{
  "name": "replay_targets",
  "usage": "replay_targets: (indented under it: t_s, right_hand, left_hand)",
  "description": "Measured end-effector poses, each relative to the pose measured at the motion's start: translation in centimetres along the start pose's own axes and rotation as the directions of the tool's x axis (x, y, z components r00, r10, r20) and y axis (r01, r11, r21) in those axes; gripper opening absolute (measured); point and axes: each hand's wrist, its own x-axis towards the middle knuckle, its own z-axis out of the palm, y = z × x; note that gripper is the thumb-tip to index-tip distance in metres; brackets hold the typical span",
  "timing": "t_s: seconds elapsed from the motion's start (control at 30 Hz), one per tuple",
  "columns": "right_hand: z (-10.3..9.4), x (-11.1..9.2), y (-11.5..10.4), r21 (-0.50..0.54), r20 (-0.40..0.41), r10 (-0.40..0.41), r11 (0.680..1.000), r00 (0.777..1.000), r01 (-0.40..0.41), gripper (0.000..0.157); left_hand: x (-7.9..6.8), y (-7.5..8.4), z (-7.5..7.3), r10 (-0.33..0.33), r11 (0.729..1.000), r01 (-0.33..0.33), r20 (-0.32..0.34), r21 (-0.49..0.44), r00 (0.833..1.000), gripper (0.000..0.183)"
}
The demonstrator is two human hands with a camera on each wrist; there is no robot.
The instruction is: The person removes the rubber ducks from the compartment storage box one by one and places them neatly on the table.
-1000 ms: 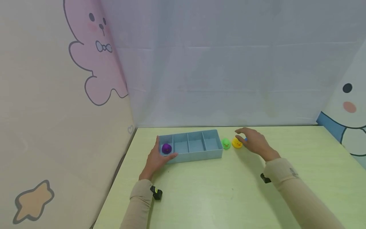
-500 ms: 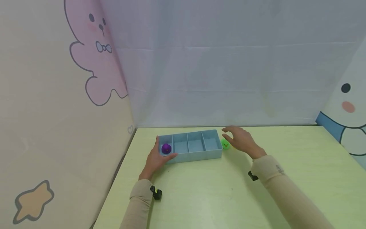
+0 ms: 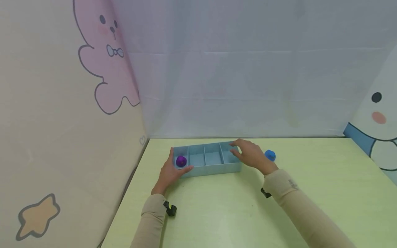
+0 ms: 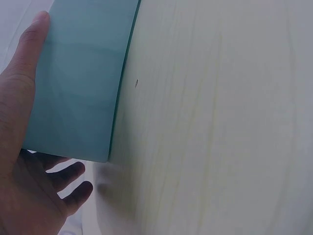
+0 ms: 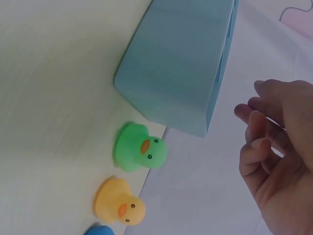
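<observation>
Divided blue tray (image 3: 207,169): your left hand (image 3: 169,172) grips its end; your right hand (image 3: 252,155), fingers relaxed and holding nothing, hovers above, and could knock the green duck (image 5: 139,153).

A pale green table (image 3: 217,213) is standing in front. Behind the table a grey-white cloth (image 3: 248,69) is hanging. Left of the table, a pink bunny drawing (image 3: 105,69) and an orange star (image 3: 37,217) are showing on a beige panel (image 3: 46,137). Right of the table, a white cartoon figure (image 3: 383,137) is peeking in.
</observation>
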Motion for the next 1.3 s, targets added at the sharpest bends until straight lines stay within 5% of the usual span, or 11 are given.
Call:
replay_targets:
  t_s: [0.43,1.3]
  right_hand:
    - [0.7,1.2,-3.2,0.011,0.013,-0.064,0.998,0.998,0.063,0.036]
    - [2.3,3.7,-6.1,0.041,0.102,-0.122,0.992,0.987,0.119,0.038]
  left_hand:
    - [-0.1,0.4,0.0,-0.004,1.000,0.004,0.005,-0.008,1.000,0.137]
    - [-0.2,0.7,-0.5,-0.024,0.999,0.023,0.039,0.024,0.999,0.138]
